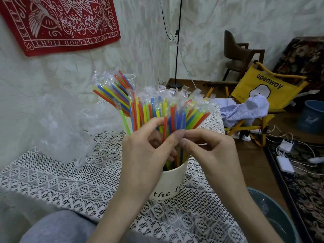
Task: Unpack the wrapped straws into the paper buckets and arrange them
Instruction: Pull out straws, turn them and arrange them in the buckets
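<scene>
A person's two bare hands work at a white paper bucket (172, 183) printed with black lettering, which stands upright on a table covered by a white lace cloth (70, 181); the bucket is packed with wrapped plastic straws (157, 109) in red, blue, yellow and green, their clear wrapper ends fanning out above its rim; the left hand (145, 148) reaches in from the bucket's left side, fingers curled, thumb and forefinger pinching a red straw among the bunch; the right hand (208, 146) comes in from the bucket's right side, its thumb and forefinger closed narrowly on the straws at the middle of the bunch, though which single straw it holds cannot be told; the two hands and forearms hide most of the bucket's mouth and left wall; behind the bucket, against the wall, a second white paper bucket (130, 78) holds another sheaf of wrapped straws (114, 92) leaning to the left, with only its rim and a sliver of its side showing past the nearer bunch; to the left of the lettered bucket a crumpled clear plastic bag (66, 127) lies on the cloth; above it on the wall hangs a red printed bandana (61, 23); to the right of the bucket, off the table, stand a yellow folding chair (263, 90) draped with a pale striped shirt (245, 111), a dark wooden chair (240, 55) and a black lamp pole (178, 50); white chargers and cables (287, 155) lie on a patterned rug at the far right; a teal bin (273, 216) sits low beside the table's near right corner.
</scene>
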